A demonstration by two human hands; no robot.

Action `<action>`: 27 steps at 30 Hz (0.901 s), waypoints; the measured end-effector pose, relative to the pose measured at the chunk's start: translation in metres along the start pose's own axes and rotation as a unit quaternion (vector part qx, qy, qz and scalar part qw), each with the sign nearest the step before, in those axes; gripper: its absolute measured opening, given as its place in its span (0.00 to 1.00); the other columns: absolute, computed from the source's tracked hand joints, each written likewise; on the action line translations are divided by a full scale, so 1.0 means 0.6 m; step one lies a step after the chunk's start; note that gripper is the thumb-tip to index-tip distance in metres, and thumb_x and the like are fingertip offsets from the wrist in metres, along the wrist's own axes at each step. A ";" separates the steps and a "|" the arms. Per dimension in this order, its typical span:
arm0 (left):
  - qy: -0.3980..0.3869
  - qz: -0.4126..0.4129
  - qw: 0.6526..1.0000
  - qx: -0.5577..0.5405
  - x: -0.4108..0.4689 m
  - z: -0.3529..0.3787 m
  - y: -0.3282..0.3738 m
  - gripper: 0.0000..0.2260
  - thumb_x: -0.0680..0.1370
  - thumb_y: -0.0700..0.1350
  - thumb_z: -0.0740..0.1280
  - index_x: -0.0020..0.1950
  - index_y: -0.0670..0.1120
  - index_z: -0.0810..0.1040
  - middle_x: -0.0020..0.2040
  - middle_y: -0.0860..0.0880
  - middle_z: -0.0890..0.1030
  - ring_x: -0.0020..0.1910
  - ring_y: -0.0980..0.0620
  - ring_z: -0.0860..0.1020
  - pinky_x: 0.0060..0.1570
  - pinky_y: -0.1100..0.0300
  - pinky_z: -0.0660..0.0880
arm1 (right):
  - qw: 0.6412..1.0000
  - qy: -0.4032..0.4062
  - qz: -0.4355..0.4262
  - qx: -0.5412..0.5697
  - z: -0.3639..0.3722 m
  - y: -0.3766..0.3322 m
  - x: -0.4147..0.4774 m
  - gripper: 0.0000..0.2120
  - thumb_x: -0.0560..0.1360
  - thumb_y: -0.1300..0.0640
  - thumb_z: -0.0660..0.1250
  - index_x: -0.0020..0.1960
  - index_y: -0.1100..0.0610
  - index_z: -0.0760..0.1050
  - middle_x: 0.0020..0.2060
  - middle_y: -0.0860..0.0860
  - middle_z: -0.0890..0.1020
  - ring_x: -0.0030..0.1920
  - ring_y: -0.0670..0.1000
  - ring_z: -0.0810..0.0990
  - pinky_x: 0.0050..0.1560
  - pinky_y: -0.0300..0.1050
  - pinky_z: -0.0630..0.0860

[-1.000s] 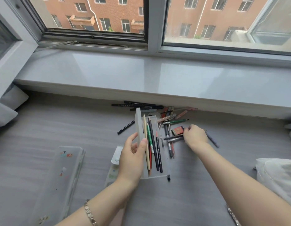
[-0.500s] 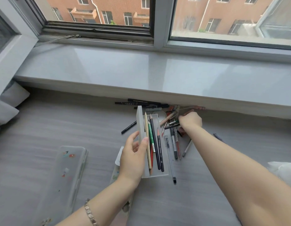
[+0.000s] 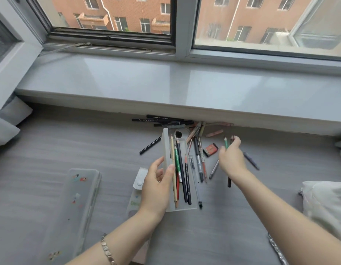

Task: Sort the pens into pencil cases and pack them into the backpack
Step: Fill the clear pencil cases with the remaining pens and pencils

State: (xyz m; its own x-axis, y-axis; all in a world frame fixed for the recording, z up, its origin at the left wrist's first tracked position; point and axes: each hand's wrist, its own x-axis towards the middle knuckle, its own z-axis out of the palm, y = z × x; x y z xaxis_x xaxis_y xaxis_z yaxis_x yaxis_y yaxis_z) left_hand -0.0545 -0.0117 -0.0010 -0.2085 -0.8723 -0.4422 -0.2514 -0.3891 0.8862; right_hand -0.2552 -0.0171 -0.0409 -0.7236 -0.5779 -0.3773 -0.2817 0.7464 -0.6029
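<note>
Pencils (image 3: 182, 169) lie side by side in the open clear pencil case (image 3: 185, 206), which sits on the grey floor (image 3: 51, 150) in the middle of my screen. My left hand (image 3: 158, 182) holds the lid (image 3: 165, 144) of the case, and the lid stands straight up. The thumb is on the side where the pencils are. The fingers are bent round the other side.

My right hand (image 3: 230, 158) is up in the air to the right of the case and does not touch it. It holds two things. One is a green pencil (image 3: 225, 144) that pokes up above the hand. The other is a dark pen (image 3: 229, 180) whose end hangs below the wrist; it may be a pencil, I cannot tell.

Between the case and the right hand, loose pens (image 3: 199, 163) and a small red eraser (image 3: 210, 149) lie on the floor. A thin clear pen (image 3: 196, 188) lies just beside the right edge of the case. Black markers (image 3: 162, 120) lie in a bunch under the window sill (image 3: 165, 83). One black pen (image 3: 150, 148) lies tilted to the left of the case. A second pencil case with stickers (image 3: 79, 190) lies well off to the left.
</note>
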 end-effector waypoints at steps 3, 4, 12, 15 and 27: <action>-0.011 0.002 1.000 0.004 -0.011 0.003 -0.003 0.18 0.78 0.49 0.62 0.67 0.53 0.67 0.62 0.45 0.76 0.64 0.51 0.72 0.59 0.63 0.66 | 0.999 -0.007 0.031 -0.020 0.017 0.028 -0.018 0.22 0.77 0.59 0.62 0.65 0.67 0.58 0.56 0.66 0.75 0.55 0.64 0.76 0.46 0.47 0.70; -0.014 0.005 1.000 0.005 -0.015 0.003 -0.003 0.17 0.78 0.49 0.62 0.67 0.54 0.68 0.62 0.44 0.77 0.64 0.51 0.73 0.60 0.61 0.67 | 0.999 -0.005 0.040 -0.024 0.023 0.036 -0.018 0.19 0.76 0.59 0.63 0.61 0.68 0.62 0.56 0.66 0.76 0.55 0.63 0.76 0.47 0.48 0.71; -0.018 0.007 1.000 0.012 -0.037 -0.002 -0.009 0.18 0.77 0.50 0.63 0.67 0.53 0.69 0.62 0.44 0.77 0.64 0.50 0.74 0.67 0.54 0.68 | 0.998 -0.043 -0.002 -0.045 0.008 0.033 -0.030 0.12 0.74 0.60 0.59 0.32 0.59 0.64 0.31 0.56 0.73 0.34 0.56 0.71 0.29 0.43 0.63; -0.018 0.007 1.000 0.009 -0.040 0.002 -0.015 0.16 0.77 0.50 0.63 0.65 0.55 0.70 0.60 0.44 0.78 0.63 0.50 0.75 0.67 0.52 0.69 | 0.995 -0.067 -0.055 0.041 -0.009 -0.007 -0.064 0.07 0.76 0.57 0.55 0.43 0.60 0.67 0.35 0.55 0.74 0.35 0.54 0.71 0.34 0.44 0.68; 0.014 0.011 0.999 -0.034 -0.057 0.022 -0.025 0.15 0.77 0.46 0.64 0.63 0.48 0.71 0.50 0.47 0.82 0.51 0.54 0.80 0.56 0.60 0.75 | 0.972 -0.098 -0.212 0.024 0.056 -0.005 -0.213 0.27 0.77 0.65 0.57 0.74 0.60 0.52 0.64 0.57 0.65 0.67 0.55 0.63 0.71 0.45 0.58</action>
State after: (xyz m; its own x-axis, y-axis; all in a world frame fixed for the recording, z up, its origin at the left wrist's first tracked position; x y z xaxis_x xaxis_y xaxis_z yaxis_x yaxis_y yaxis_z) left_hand -0.0562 0.0277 -0.0009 -0.1867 -0.8887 -0.4188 -0.1818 -0.3877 0.9037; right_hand -0.1406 0.0433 -0.0145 -0.4137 -0.8856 -0.2113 -0.4960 0.4138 -0.7633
